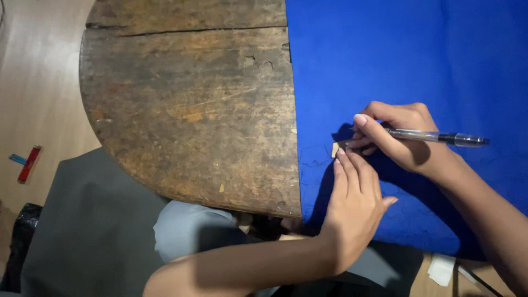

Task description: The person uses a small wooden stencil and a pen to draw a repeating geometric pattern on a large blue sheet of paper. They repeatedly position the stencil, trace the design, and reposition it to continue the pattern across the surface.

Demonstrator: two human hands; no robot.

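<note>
Small tan template [335, 149], flat and stiff-looking, roughly rectangular, lying on blue felt-like sheet [407, 60] just right of the sheet's straight left edge; long axis near upright in the head view, only a sliver showing between fingertips. Blue sheet: matte, soft-napped, faintly marked with thin drawn outlines near the template and toward the lower edge, spread over the right half of a worn wooden tabletop [192, 110]. Tabletop: dark, scratched, stained planks with a crack along the top, left side cut to a rounded curve.

Left hand [355, 206]: flat, palm down, fingers extended together, fingertips pressing the lower edge of the template; nothing grasped. Right hand [399, 137]: fingers closed around clear-barrelled ballpoint pen [437, 137], dark cap end pointing right, barrel near horizontal, writing tip at the left hidden behind the fingers beside the template.

Surroundings: grey trousered lap [93, 231] below the table's curve; pale wooden floor [38, 82] at left, bearing a small red bar-shaped object [29, 164] with a blue piece beside it; black bag-like shape [19, 242] at lower left; white scrap [441, 268] on the floor at lower right. Wrists and forearms crossing the sheet's lower portion, shading it.
</note>
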